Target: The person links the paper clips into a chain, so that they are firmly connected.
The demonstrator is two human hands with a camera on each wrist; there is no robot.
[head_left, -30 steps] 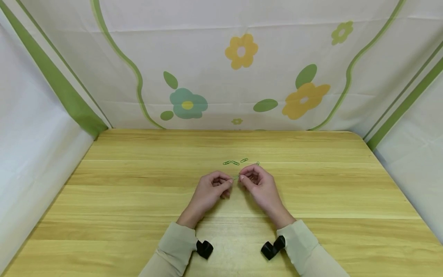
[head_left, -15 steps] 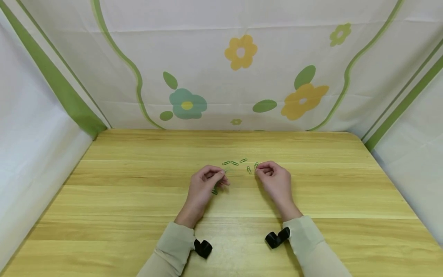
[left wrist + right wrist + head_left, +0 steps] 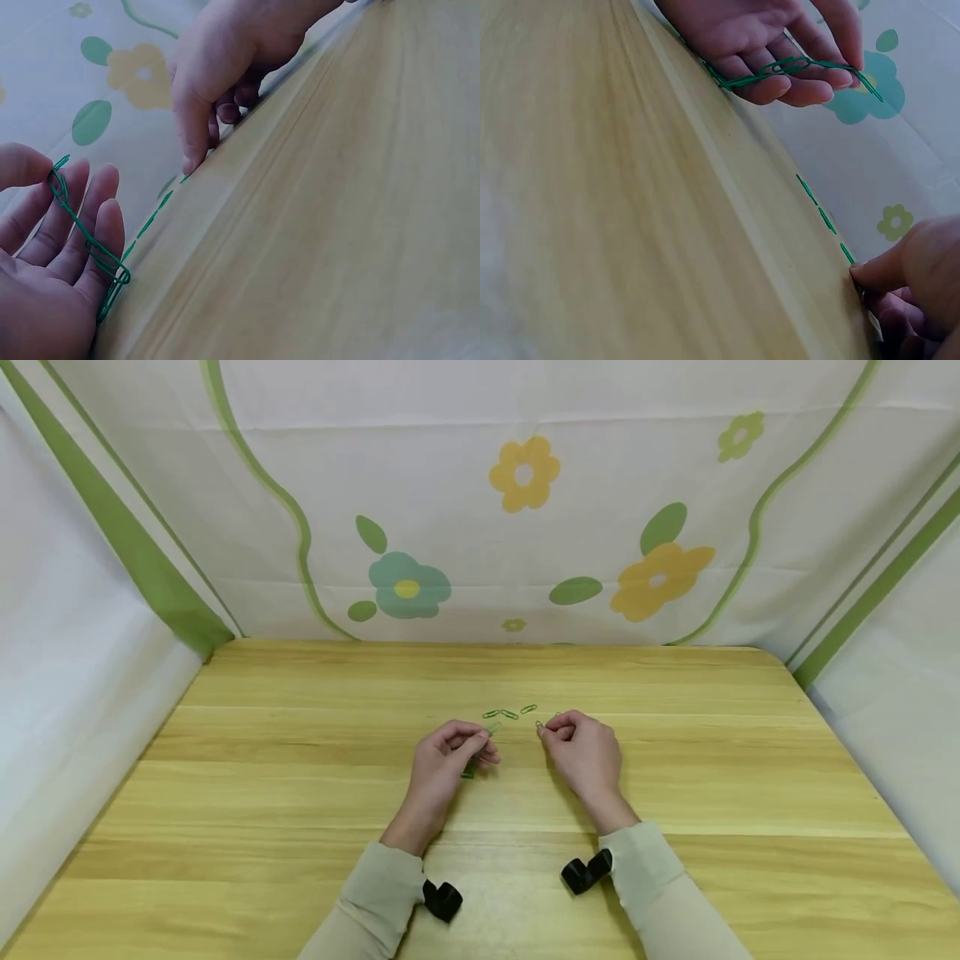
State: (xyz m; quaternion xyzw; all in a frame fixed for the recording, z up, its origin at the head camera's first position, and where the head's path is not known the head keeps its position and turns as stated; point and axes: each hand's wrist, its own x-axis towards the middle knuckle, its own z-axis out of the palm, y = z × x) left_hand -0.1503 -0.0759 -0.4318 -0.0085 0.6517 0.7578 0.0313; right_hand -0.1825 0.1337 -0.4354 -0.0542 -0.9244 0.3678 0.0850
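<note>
From here the wood-grain tabletop (image 3: 262, 793) looks smooth, with a soft sheen towards six o'clock; the flower-printed backdrop (image 3: 427, 485) at twelve is matt, creased cloth; the sleeve cuffs (image 3: 384, 878) at seven and five, matt cloth; the green paper clips (image 3: 509, 714), smooth, seemingly plastic-coated wire

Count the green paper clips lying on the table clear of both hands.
3: the left paper clip, the middle paper clip close beside it, and the right paper clip slightly farther back. Another may be partly hidden behind the right hand.
</note>
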